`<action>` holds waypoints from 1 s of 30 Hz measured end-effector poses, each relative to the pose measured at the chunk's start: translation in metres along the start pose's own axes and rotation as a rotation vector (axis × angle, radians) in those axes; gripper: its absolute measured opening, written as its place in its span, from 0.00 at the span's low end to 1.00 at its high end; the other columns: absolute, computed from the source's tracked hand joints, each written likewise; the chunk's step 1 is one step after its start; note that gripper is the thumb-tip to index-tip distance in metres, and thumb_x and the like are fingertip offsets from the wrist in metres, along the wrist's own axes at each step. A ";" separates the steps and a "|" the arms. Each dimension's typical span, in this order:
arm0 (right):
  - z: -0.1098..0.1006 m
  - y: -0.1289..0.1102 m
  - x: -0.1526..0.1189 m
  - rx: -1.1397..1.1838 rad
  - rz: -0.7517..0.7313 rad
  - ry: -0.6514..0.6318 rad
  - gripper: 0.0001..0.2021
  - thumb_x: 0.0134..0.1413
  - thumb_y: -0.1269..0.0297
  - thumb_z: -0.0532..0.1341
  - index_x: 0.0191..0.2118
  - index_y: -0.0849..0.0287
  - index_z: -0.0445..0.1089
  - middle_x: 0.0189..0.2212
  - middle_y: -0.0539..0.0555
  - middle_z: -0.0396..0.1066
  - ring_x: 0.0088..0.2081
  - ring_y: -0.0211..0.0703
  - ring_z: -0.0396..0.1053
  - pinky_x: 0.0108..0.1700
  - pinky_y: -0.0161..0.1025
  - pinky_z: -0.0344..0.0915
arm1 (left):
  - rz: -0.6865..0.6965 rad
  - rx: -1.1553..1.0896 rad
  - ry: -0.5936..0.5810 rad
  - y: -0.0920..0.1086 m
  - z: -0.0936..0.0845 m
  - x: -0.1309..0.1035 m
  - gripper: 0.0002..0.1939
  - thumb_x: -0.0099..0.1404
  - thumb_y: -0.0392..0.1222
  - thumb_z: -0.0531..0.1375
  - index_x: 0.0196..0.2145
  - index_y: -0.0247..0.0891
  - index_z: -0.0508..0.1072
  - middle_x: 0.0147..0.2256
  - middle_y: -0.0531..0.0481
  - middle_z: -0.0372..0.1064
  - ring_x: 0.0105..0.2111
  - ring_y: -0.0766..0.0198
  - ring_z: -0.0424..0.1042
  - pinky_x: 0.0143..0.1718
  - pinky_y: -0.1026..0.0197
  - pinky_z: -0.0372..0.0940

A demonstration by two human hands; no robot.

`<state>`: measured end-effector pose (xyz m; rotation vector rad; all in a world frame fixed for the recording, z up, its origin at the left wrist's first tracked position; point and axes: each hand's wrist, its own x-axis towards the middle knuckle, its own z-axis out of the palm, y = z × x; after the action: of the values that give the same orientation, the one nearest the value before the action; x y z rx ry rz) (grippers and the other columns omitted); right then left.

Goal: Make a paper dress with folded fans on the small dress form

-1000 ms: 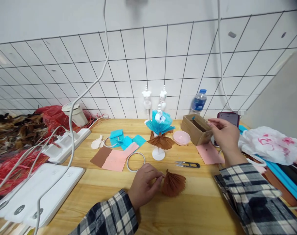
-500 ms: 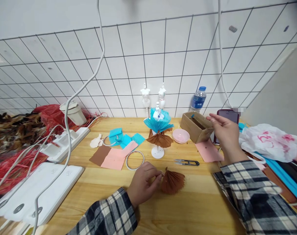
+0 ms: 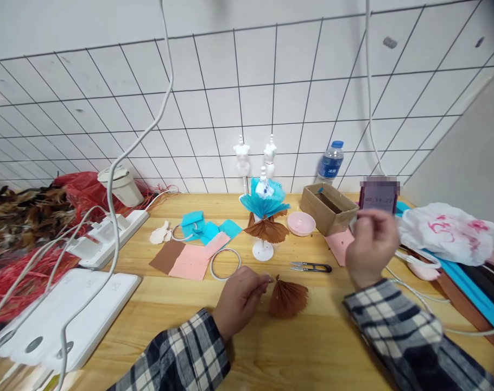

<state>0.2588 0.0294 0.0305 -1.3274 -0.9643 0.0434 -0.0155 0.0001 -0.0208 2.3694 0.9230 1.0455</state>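
My left hand (image 3: 242, 298) is pinched on something too small to make out, beside a pleated brown paper fan (image 3: 288, 297) lying on the table. My right hand (image 3: 371, 247) is raised in front of the phone, its fingers curled together; what they hold, if anything, is hidden. Behind the fan, thread snips (image 3: 311, 267) lie flat. A small white mannequin (image 3: 265, 188) stands mid-table, wearing a blue pleated paper collar (image 3: 263, 206) above brown pleated paper (image 3: 267, 229).
A pink bowl (image 3: 301, 224) and a cardboard box (image 3: 328, 207) stand right of the mannequin. Left are a metal ring (image 3: 225, 264), pink paper (image 3: 192, 262) and blue paper (image 3: 209, 233). A bottle (image 3: 330, 162) stands behind; white cables cross the right side.
My right hand has drawn closer and turned, its fingers now curled rather than extended beside the box. My left hand has stayed nearly in place by the brown fan.
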 end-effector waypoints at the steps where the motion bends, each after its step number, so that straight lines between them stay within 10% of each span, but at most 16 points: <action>1: -0.002 -0.006 -0.024 -0.001 -0.043 -0.093 0.11 0.61 0.58 0.53 0.39 0.56 0.70 0.36 0.56 0.70 0.39 0.49 0.68 0.41 0.46 0.64 | 0.016 -0.014 -0.003 0.000 -0.001 0.000 0.14 0.68 0.31 0.51 0.45 0.41 0.73 0.29 0.51 0.72 0.32 0.63 0.69 0.35 0.60 0.62; 4: -0.008 -0.021 -0.082 0.051 0.024 -0.650 0.10 0.61 0.59 0.56 0.40 0.52 0.75 0.32 0.54 0.73 0.33 0.47 0.69 0.37 0.44 0.65 | 0.086 -0.036 -0.022 0.001 -0.003 -0.001 0.15 0.68 0.30 0.51 0.47 0.41 0.72 0.30 0.50 0.73 0.32 0.63 0.68 0.35 0.60 0.62; 11: -0.011 -0.031 -0.106 0.258 0.304 -0.991 0.14 0.57 0.52 0.62 0.44 0.51 0.79 0.50 0.57 0.71 0.55 0.51 0.65 0.59 0.48 0.60 | 0.235 -0.056 -0.085 0.009 -0.006 0.000 0.12 0.65 0.29 0.54 0.43 0.39 0.71 0.34 0.49 0.75 0.35 0.62 0.67 0.37 0.60 0.62; 23: -0.015 -0.028 -0.107 0.435 0.569 -0.980 0.16 0.54 0.53 0.65 0.47 0.52 0.76 0.43 0.54 0.75 0.42 0.44 0.72 0.46 0.43 0.69 | 0.331 -0.115 -0.087 0.017 -0.007 0.000 0.15 0.64 0.27 0.55 0.45 0.40 0.71 0.40 0.49 0.78 0.41 0.61 0.71 0.44 0.58 0.67; 30: -0.013 -0.026 -0.104 0.310 0.311 -1.077 0.12 0.57 0.60 0.62 0.45 0.55 0.77 0.40 0.54 0.76 0.41 0.42 0.72 0.45 0.41 0.68 | 0.345 -0.116 -0.127 0.020 -0.011 0.002 0.13 0.63 0.28 0.54 0.43 0.39 0.70 0.35 0.50 0.77 0.40 0.62 0.71 0.45 0.59 0.67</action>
<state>0.1887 -0.0440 -0.0053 -1.1152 -1.5340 1.1952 -0.0141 -0.0117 -0.0011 2.5157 0.4053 1.0226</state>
